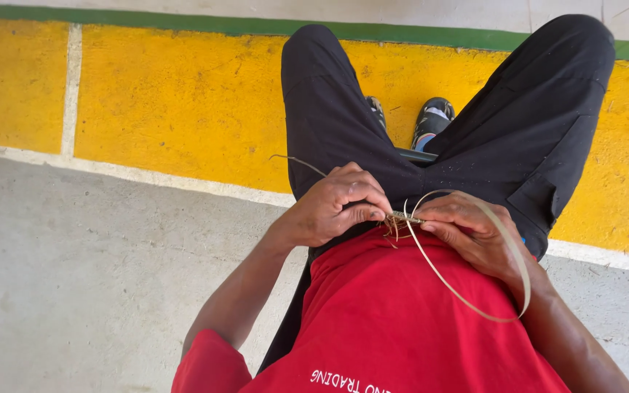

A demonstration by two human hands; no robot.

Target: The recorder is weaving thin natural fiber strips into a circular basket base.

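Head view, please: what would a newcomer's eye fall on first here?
The left hand and right hand meet mid-frame over the lap, pinching a small woven piece. A pale flat strip loops from it across the red shirt. Behind lies bright yellow painted floor.

Yellow floor (183, 102) w/ green stripe (183, 23), grey concrete (96, 276), black sandals (431, 116).

The person wore a red shirt (394, 320), black trousers (518, 131) above it, and dark shoes (431, 120) beyond.
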